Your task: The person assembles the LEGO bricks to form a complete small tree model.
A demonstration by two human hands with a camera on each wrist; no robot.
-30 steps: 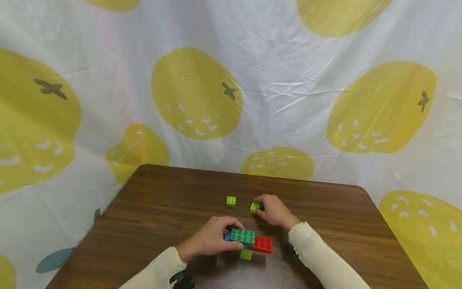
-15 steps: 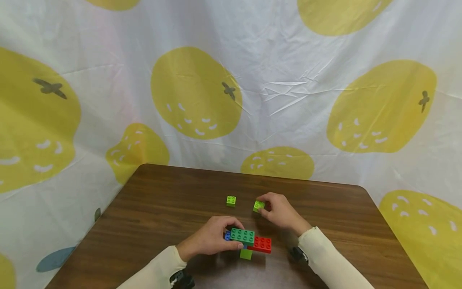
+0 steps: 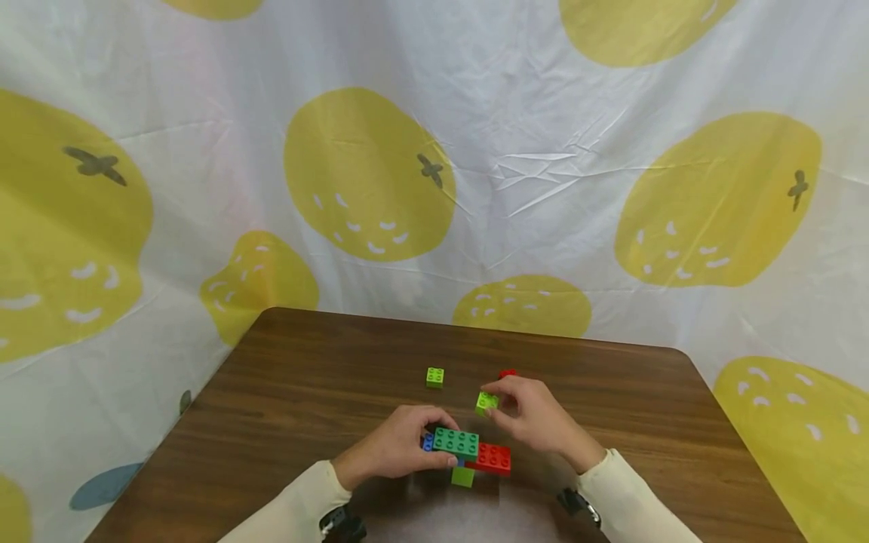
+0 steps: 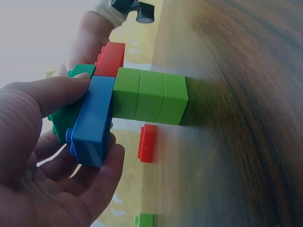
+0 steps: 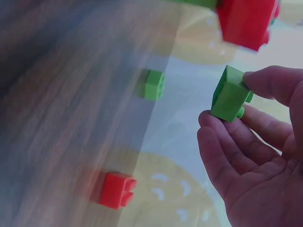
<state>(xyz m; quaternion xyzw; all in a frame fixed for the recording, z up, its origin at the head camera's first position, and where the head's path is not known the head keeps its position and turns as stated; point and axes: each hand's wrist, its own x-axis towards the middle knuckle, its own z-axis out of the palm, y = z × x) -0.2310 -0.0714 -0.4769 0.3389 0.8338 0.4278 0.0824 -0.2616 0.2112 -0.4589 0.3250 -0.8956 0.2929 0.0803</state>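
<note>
My left hand [image 3: 400,446] grips a built brick structure, thumb on the near side and fingers round the far side. Its top is a dark green brick [image 3: 456,443], laid over a blue brick [image 4: 92,123] and a red brick [image 3: 495,458]. Below them, in the left wrist view, stands a column of three lime green bricks [image 4: 150,97]. My right hand [image 3: 543,418] pinches a small lime green brick [image 5: 230,97] between thumb and fingers. That brick is held off the table, beyond the red end of the structure and apart from it.
Farther back on the brown wooden table [image 3: 326,369] lies a loose lime green brick [image 3: 435,378]. A small red brick [image 3: 508,372] sits behind my right hand, partly hidden in the head view. A curtain with yellow fruit prints [image 3: 370,177] hangs past the table's far edge.
My right hand has lifted the lime green brick and brought it slightly right and nearer to me. The red brick behind that hand has come into view. My left hand stays in place.
</note>
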